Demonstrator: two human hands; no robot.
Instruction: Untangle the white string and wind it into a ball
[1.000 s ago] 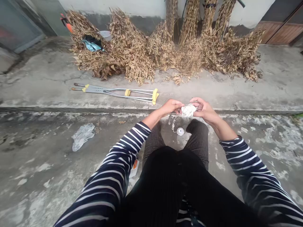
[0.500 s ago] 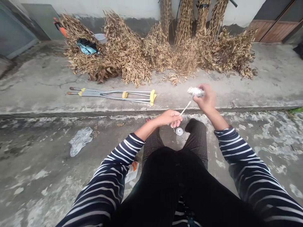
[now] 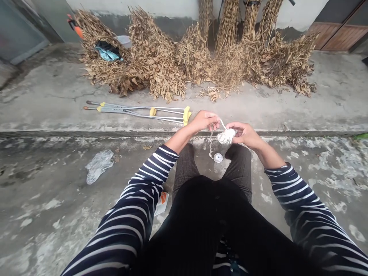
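My right hand (image 3: 244,134) grips a bundle of white cord (image 3: 226,136) above my knees. A short length runs up from the bundle to my left hand (image 3: 207,121), whose fingers are closed on it. From beneath my left hand a thin, kinked stretch of cord (image 3: 211,145) hangs down. It reaches a small round white disc or coil (image 3: 218,158) on the ground between my feet; which of these it is, I cannot tell.
Silver crutches with yellow pads (image 3: 138,111) lie on the raised concrete step (image 3: 57,115). Dried plant stalks (image 3: 161,57) lean along the wall. A clear plastic bag (image 3: 99,165) lies on the ground to the left, and a white and orange packet (image 3: 161,203) sits beside my left leg.
My right hand has come down and left with the cord bundle, close to my left hand. My left hand has risen a little. The cord between them is shorter.
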